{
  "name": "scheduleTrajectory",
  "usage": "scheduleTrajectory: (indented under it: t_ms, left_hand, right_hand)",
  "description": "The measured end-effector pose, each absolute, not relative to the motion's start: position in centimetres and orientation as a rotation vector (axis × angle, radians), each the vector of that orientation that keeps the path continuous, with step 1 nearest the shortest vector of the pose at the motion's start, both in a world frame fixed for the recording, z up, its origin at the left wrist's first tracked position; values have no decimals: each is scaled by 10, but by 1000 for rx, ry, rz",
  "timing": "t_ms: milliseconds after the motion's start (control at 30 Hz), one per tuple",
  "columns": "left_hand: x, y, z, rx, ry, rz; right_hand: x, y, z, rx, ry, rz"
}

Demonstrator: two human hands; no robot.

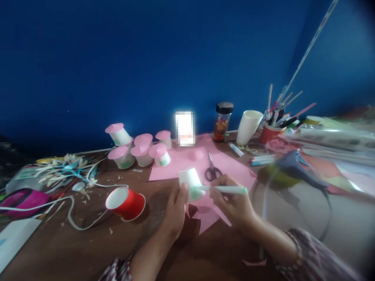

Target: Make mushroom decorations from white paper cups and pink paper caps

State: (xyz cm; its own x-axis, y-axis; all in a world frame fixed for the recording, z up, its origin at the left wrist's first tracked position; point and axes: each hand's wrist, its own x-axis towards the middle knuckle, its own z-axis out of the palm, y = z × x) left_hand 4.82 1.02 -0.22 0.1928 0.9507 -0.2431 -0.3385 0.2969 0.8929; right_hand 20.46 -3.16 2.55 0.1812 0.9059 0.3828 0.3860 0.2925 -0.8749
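Pinching: left fingers (183, 191), one white cup (189, 176); right fingers (224, 180), one marker (233, 189); one red cup (133, 203) nearby.

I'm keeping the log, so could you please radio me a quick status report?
Left hand holding small white cup. Right hand holding marker, tip at cup's green patch. Scissors close beyond, on pink paper.

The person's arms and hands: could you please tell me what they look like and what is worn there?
The left hand and right hand are bare, without gloves. The left sleeve and right sleeve are patterned in dark purple and whitish tones and stop short of the hands; blur hides finer detail.
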Motion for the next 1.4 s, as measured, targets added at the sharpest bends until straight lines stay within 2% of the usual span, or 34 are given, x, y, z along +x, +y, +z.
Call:
scheduleTrajectory:
  t_ms: [433,1133,1400]
  left_hand:
    - [50,8,8,742,934,1010]
    - [48,11,-4,737,917,1023]
    - [51,12,-5,688,838,1049]
  right_hand:
    - [202,-32,27,-1290,-1363,592]
    - [199,-34,31,-1245,-1419,346]
    - [202,-32,26,-1260,-1375,433]
